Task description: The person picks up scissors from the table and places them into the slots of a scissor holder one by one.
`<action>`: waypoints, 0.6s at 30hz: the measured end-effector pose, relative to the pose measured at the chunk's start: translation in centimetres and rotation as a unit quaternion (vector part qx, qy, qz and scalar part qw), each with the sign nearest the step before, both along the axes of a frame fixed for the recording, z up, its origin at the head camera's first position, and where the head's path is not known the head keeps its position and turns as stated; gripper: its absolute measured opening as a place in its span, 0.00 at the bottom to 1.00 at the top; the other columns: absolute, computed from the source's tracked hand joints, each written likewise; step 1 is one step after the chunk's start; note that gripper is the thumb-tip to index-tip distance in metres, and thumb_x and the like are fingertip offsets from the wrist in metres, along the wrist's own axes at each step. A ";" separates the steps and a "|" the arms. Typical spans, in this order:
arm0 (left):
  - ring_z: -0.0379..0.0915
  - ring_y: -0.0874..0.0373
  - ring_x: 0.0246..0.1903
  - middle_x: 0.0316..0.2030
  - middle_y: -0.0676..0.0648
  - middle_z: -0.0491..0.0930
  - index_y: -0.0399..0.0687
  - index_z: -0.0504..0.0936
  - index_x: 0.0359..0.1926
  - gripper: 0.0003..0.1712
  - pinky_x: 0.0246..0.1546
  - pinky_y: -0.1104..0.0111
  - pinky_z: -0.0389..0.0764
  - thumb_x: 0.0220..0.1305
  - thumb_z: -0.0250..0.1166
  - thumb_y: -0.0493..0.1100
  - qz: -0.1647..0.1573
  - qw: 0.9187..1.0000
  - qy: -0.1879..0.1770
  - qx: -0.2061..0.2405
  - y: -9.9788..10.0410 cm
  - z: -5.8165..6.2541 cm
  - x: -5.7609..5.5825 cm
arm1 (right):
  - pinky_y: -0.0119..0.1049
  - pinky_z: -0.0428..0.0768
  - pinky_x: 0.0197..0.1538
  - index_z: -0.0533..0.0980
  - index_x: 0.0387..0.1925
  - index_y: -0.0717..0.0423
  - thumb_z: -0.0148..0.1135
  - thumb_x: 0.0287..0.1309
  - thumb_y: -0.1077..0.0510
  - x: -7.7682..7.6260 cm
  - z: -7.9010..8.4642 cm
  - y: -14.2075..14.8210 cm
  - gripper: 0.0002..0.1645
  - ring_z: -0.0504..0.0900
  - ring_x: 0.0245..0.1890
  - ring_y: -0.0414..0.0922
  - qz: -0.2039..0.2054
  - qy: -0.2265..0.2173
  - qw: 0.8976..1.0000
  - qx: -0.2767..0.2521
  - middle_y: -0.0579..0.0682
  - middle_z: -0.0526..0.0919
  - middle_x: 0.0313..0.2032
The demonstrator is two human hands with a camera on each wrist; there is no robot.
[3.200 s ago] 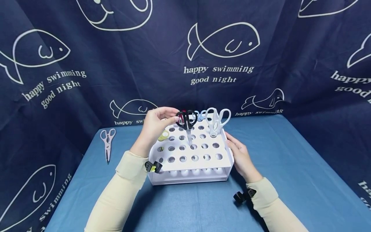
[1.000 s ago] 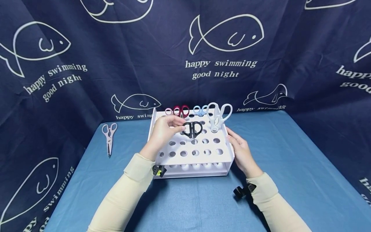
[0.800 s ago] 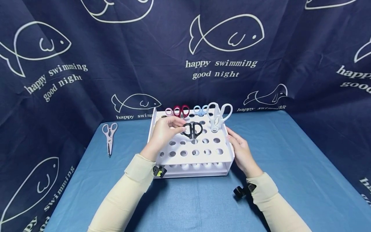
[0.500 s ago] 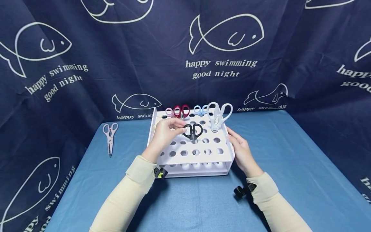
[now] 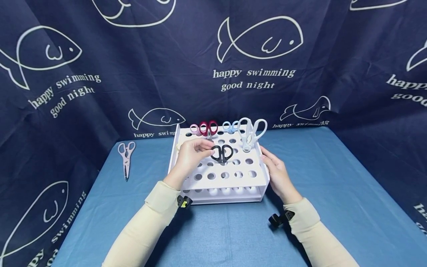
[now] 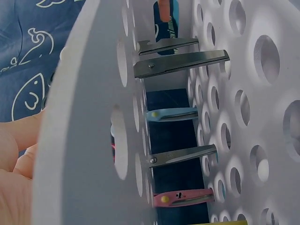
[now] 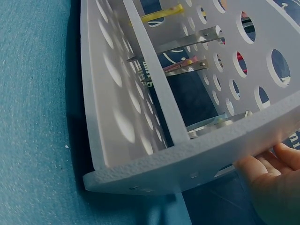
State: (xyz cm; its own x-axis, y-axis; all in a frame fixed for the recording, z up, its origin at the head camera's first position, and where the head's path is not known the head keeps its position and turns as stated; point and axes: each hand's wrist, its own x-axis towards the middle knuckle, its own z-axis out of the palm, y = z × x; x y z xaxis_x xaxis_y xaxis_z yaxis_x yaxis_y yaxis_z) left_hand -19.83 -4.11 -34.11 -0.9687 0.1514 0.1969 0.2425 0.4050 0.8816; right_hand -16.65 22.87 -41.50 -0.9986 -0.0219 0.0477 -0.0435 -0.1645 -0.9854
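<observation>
My left hand [image 5: 188,157] pinches one loop of the black scissors [image 5: 221,159], which stand upright in the middle of the white perforated rack [image 5: 217,183]. Their blades are hidden below the top board in the head view. Fingers of my right hand [image 5: 279,176] rest against the outside of the rack's right wall, also seen on the wall [image 7: 211,154] in the right wrist view. Along the rack's back stand red scissors [image 5: 213,129], pink scissors [image 5: 194,129] and light blue scissors [image 5: 230,129]. Larger pale scissors [image 5: 248,139] stand at the right.
Pink scissors [image 5: 126,159] lie on the blue table cloth [image 5: 213,237], left of the rack. Beneath the top board, several blades [image 6: 183,63] and a yellow blade cover [image 7: 161,15] pass through holes. A dark fish-print curtain [image 5: 213,55] hangs behind.
The black scissors have come down from tilted above the rack to upright in it, their blades now out of sight. My left hand lowered with them; my right hand stayed against the rack.
</observation>
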 end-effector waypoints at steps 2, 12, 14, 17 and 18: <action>0.78 0.65 0.29 0.35 0.45 0.87 0.43 0.87 0.39 0.10 0.29 0.76 0.76 0.53 0.73 0.36 0.000 1.000 0.002 -0.001 0.0 -0.1 0.1 | 0.23 0.79 0.53 0.59 0.72 0.59 0.49 0.71 0.51 0.0 0.0 0.0 0.33 0.76 0.53 0.30 0.000 -0.001 1.000 0.000 0.58 0.62 0.71; 0.80 0.65 0.30 0.36 0.43 0.87 0.41 0.87 0.40 0.10 0.29 0.77 0.76 0.54 0.72 0.35 -0.011 1.000 0.003 0.006 0.0 -0.3 0.0 | 0.23 0.78 0.53 0.59 0.72 0.58 0.50 0.71 0.51 0.0 0.1 0.0 0.33 0.76 0.53 0.30 -0.002 -0.006 1.000 0.001 0.57 0.61 0.71; 0.81 0.63 0.31 0.36 0.43 0.87 0.41 0.87 0.40 0.10 0.29 0.77 0.76 0.54 0.72 0.36 -0.012 1.000 0.006 0.002 0.1 -0.3 0.0 | 0.22 0.78 0.54 0.58 0.72 0.58 0.49 0.71 0.51 0.0 0.1 0.0 0.33 0.75 0.54 0.30 -0.002 -0.007 1.000 0.002 0.56 0.61 0.72; 0.83 0.60 0.32 0.36 0.43 0.87 0.41 0.87 0.40 0.11 0.31 0.77 0.77 0.54 0.72 0.36 -0.014 1.000 0.011 -0.006 0.0 -0.3 0.0 | 0.22 0.77 0.54 0.58 0.72 0.58 0.49 0.71 0.51 0.0 0.2 -0.1 0.33 0.75 0.55 0.30 -0.001 -0.008 1.000 0.002 0.56 0.61 0.72; 0.83 0.60 0.33 0.36 0.44 0.88 0.41 0.87 0.40 0.11 0.31 0.77 0.77 0.54 0.72 0.36 -0.014 1.000 0.012 -0.009 0.0 -0.3 0.0 | 0.22 0.77 0.55 0.58 0.72 0.58 0.49 0.71 0.51 0.0 0.2 -0.1 0.33 0.75 0.55 0.30 -0.001 -0.008 1.000 0.001 0.56 0.61 0.72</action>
State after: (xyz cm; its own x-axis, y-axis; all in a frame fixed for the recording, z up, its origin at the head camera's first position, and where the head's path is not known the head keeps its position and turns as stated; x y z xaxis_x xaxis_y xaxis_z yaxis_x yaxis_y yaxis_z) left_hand -19.78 -4.07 -34.44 -0.9592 0.1819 0.2166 0.2744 0.4130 0.8684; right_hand -16.62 22.79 -41.31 -0.9993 -0.0194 0.0313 -0.0277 -0.1616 -0.9865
